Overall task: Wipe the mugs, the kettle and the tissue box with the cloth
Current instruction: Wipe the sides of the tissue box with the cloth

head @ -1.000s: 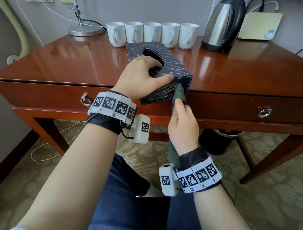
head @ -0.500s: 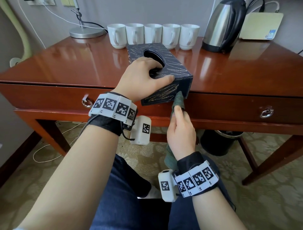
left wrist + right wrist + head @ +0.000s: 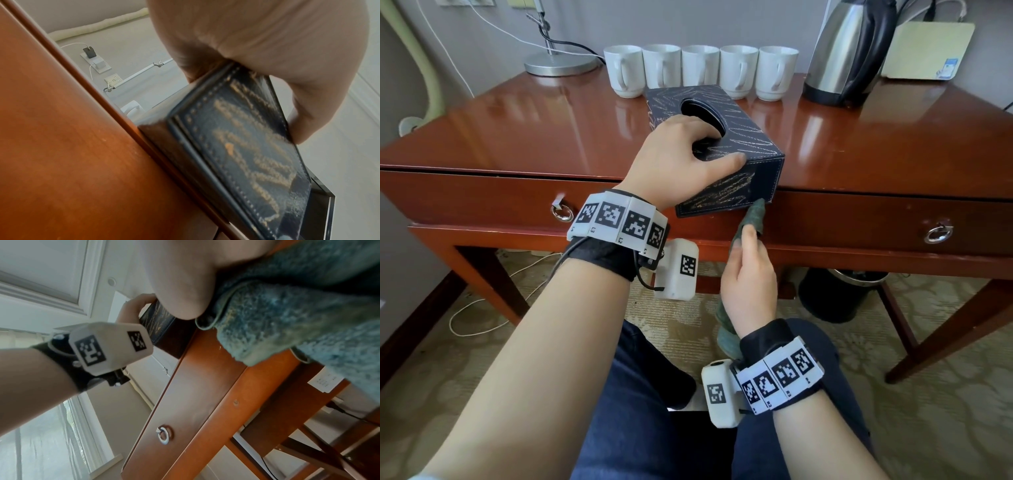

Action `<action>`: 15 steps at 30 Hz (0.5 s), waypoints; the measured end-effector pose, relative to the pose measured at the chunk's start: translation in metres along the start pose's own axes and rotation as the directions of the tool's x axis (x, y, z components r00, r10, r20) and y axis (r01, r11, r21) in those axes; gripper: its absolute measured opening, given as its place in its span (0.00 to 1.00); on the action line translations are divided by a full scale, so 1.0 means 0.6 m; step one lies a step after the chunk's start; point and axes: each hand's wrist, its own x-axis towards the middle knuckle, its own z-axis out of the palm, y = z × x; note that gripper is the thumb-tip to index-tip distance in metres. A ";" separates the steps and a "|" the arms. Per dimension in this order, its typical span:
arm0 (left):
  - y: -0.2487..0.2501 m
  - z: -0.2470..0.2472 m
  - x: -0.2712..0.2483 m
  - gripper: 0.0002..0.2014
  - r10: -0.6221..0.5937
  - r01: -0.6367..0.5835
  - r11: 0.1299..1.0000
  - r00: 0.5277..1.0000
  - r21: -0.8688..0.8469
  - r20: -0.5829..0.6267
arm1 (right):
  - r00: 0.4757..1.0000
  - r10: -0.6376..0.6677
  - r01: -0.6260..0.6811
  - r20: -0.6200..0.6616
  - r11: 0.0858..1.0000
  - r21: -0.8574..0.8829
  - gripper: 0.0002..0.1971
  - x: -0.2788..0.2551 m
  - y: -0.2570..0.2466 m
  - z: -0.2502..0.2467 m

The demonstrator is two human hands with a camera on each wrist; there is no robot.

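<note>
Lower than a second ago, the right hand (image 3: 748, 281) now holds the green cloth (image 3: 753, 216) at the tissue box's (image 3: 726, 192) bottom front corner. Left of that corner, the left hand (image 3: 681, 161) grips the box top, fingers hooked into its opening. Behind the box stand five mugs (image 3: 700, 70), with the kettle (image 3: 842, 54) to their right.

both hands (image 3: 681, 161) (image 3: 750, 284) apparently curled, gripping
</note>
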 end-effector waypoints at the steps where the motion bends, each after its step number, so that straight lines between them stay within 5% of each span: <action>1: 0.000 -0.001 0.000 0.33 -0.002 0.002 1.000 1.000 -0.002 0.000 | 1.000 -0.028 0.028 -0.002 1.000 0.004 0.17 -0.002 -0.004 0.004; 7: 0.001 -0.001 0.001 0.33 0.000 0.000 1.000 1.000 -0.001 0.002 | 0.997 -0.083 0.083 0.005 0.994 -0.068 0.16 -0.003 0.001 0.000; 15: -0.004 0.002 0.002 0.34 -0.007 0.007 1.000 1.000 -0.009 -0.002 | 0.986 0.168 -0.167 0.017 0.985 -0.049 0.20 0.020 0.031 -0.023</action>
